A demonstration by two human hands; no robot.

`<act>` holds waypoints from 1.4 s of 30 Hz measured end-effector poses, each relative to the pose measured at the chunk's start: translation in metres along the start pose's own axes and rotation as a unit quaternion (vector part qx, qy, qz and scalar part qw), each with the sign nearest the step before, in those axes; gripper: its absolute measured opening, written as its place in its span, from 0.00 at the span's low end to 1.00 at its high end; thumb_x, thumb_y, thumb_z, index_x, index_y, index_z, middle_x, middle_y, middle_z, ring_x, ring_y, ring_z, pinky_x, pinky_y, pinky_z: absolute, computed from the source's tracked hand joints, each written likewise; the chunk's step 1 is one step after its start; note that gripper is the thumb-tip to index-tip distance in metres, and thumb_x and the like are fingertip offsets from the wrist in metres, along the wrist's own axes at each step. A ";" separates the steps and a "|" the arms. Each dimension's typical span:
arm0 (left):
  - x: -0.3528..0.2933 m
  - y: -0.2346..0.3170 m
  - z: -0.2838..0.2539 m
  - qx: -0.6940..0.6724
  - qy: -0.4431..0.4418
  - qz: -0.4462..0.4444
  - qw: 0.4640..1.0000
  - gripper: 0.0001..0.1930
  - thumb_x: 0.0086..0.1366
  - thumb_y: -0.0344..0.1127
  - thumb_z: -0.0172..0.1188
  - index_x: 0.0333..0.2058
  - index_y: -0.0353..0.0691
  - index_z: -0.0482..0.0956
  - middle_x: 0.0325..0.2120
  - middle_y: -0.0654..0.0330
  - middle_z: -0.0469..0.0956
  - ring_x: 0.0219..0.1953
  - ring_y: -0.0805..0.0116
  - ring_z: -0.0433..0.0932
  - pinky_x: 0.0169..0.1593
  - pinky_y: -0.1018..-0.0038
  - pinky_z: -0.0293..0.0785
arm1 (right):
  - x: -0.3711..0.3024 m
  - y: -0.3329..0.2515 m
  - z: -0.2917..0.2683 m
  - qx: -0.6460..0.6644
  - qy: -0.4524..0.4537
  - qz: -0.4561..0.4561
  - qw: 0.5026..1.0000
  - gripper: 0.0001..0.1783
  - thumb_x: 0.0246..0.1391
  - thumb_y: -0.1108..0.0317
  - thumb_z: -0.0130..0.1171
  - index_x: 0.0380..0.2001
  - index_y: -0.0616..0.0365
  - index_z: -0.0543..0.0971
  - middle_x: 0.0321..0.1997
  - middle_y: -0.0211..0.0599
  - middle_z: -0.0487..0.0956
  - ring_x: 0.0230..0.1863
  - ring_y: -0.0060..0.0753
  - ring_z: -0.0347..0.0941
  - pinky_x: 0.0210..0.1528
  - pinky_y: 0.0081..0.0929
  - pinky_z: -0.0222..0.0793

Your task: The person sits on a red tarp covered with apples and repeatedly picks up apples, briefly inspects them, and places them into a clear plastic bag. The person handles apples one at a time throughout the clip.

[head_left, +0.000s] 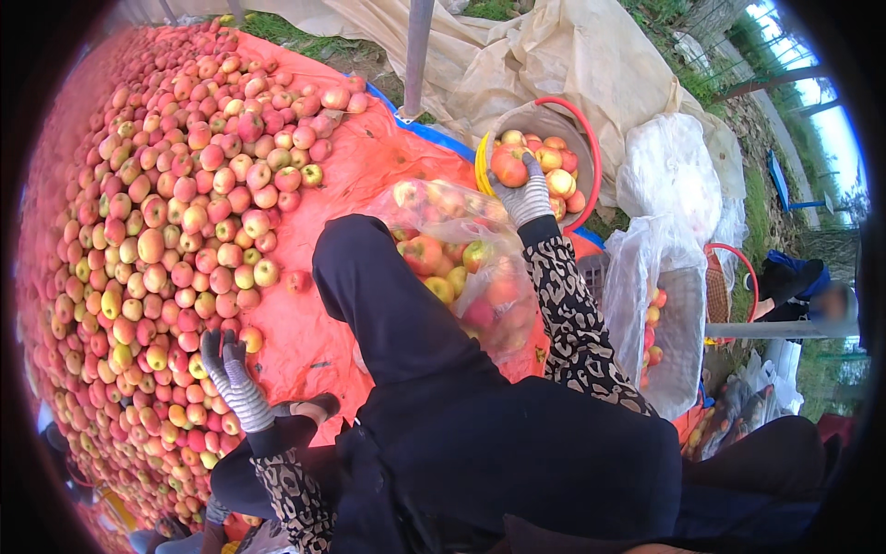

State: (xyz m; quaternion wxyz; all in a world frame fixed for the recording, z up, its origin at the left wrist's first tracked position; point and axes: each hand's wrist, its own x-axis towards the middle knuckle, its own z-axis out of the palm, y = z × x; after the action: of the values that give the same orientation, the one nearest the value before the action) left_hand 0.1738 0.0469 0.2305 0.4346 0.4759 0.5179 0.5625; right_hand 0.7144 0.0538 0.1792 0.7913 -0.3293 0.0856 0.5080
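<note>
A red-and-yellow apple [508, 165] is in the grip of my right hand [524, 196], which wears a grey striped glove. That hand is over the near-left side of a round basket [551, 117] with several apples inside. At the lower left, my gloved left hand [237, 380] reaches to the edge of a large apple pile [166, 245]. Its fingers are apart, and a loose apple [250, 339] lies right beside the fingertips. Between my bent knee and right forearm stands a clear plastic bag [503, 309] filled with apples.
Orange sheeting [323, 189] lies beneath the pile. A metal pole [417, 55] rises beyond it, near beige tarpaulin [572, 60]. To the right is a plastic-lined crate [685, 323] holding some apples. Other people are partly visible at the right edge and lower left.
</note>
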 end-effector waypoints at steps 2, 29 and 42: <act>0.004 -0.029 -0.011 -0.010 0.002 -0.026 1.000 0.27 0.65 0.37 0.51 0.60 0.35 0.56 0.56 0.53 0.62 0.55 0.58 0.67 0.54 0.66 0.70 | 0.036 -0.031 -0.056 0.031 0.070 -0.048 0.996 0.30 0.53 0.49 0.55 0.54 0.54 0.63 0.55 0.44 0.65 0.53 0.43 0.60 0.56 0.36 0.65; -0.024 -0.234 -0.104 0.235 0.208 -0.281 0.907 0.22 0.57 0.35 0.59 0.50 0.34 0.69 0.39 0.53 0.75 0.34 0.65 0.75 0.40 0.71 0.73 | -0.078 0.154 0.267 -0.060 -0.484 0.159 0.858 0.17 0.59 0.67 0.49 0.49 0.65 0.71 0.44 0.45 0.77 0.46 0.40 0.74 0.44 0.33 0.71; 0.063 -0.232 0.020 0.435 -0.131 -0.125 0.882 0.35 0.49 0.35 0.66 0.57 0.43 0.63 0.53 0.49 0.67 0.51 0.50 0.70 0.52 0.61 0.70 | -0.144 0.224 0.264 -0.388 -0.449 0.092 0.800 0.21 0.58 0.62 0.53 0.48 0.67 0.68 0.33 0.50 0.75 0.28 0.38 0.74 0.28 0.27 0.72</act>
State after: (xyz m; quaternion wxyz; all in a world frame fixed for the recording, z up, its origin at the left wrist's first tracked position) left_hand 0.1815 0.1323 0.0054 0.3150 0.6176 0.7040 0.1541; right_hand 0.4021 0.1669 0.3525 0.4965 -0.3345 -0.4534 0.6603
